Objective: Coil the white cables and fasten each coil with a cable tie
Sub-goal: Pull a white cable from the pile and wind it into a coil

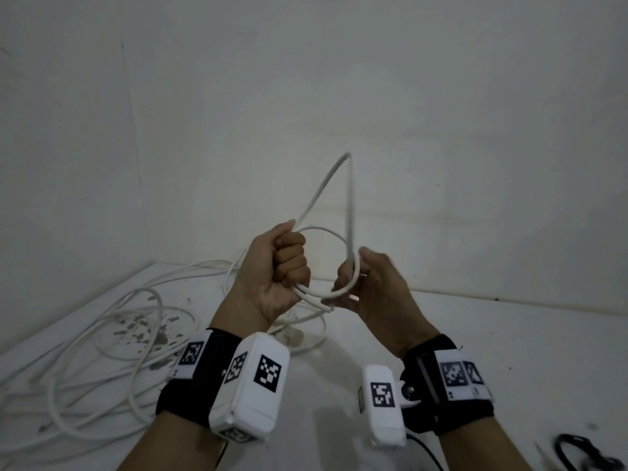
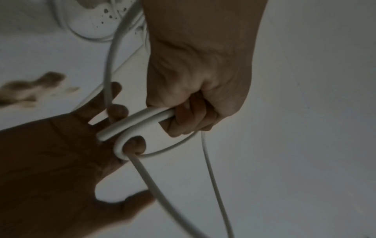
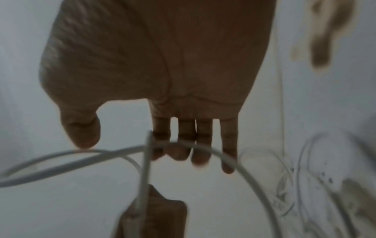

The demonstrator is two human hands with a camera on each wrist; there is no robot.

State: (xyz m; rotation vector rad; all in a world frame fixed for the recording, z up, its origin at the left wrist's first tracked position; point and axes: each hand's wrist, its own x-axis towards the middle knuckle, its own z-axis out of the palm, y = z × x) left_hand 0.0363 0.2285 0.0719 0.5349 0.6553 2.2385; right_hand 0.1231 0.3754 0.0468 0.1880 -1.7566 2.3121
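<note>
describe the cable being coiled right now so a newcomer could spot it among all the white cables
Start at the white table in the corner, with a loose heap of cables on its left side. Above it, the left hand grips a small round loop, and the right hand has straight fingers through it. It is the only cable lifted off the table.

A: What is the white cable (image 1: 339, 287) doing?
B: It is forming a small round coil held in the air, with a longer loop rising to a peak above it.
A: And the remaining cables (image 1: 112, 338)?
B: They are lying in loose, tangled loops on the white, stained surface (image 1: 475, 334), left of the coil.
</note>
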